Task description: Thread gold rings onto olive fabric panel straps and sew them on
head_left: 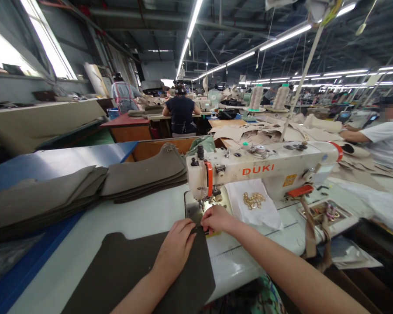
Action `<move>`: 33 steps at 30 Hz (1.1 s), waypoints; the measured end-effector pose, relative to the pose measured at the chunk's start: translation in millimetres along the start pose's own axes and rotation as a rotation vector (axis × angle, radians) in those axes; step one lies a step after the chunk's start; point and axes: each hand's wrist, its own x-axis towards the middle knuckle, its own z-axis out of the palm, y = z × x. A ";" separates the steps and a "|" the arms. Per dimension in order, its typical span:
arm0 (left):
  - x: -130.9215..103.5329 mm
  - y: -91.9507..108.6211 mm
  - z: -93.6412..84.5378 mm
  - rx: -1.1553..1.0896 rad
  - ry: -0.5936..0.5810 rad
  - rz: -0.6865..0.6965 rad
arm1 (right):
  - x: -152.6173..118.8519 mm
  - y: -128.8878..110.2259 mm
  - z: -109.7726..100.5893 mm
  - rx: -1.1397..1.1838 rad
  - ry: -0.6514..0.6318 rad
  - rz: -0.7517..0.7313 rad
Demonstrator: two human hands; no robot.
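Observation:
A dark grey-brown fabric panel (127, 270) lies on the pale table of the white sewing machine (236, 170), its upper edge close to the needle area. My left hand (175, 246) rests on the panel, fingers bent and drawn together with the thumb at that edge. Just to its right, my right hand (218, 219) is closed in a pinch beside the presser foot (202, 204). Its fingertips hide whatever they hold. Behind the right hand, several gold-coloured metal pieces (253, 200) lie on a white cloth (232, 194).
Stacks of dark panels (144, 174) lie left of the machine head. A parts tray (327, 213) and hanging brown straps (310, 231) are at right. Thread cones (256, 97) stand behind. One co-worker (180, 111) sits ahead; another person's arm (360, 134) reaches in at right.

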 end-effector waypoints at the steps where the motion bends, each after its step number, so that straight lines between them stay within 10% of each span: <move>1: 2.6 1.2 0.5 -0.014 0.000 0.023 | 0.1 -1.6 -1.1 0.004 -0.011 0.011; 19: 20.6 5.3 7.9 -0.023 -0.066 0.066 | 5.8 -3.9 -3.1 -0.089 -0.061 -0.013; 33: 22.7 3.8 7.7 0.001 -0.135 0.061 | -35.1 41.3 5.6 -0.738 0.343 -0.697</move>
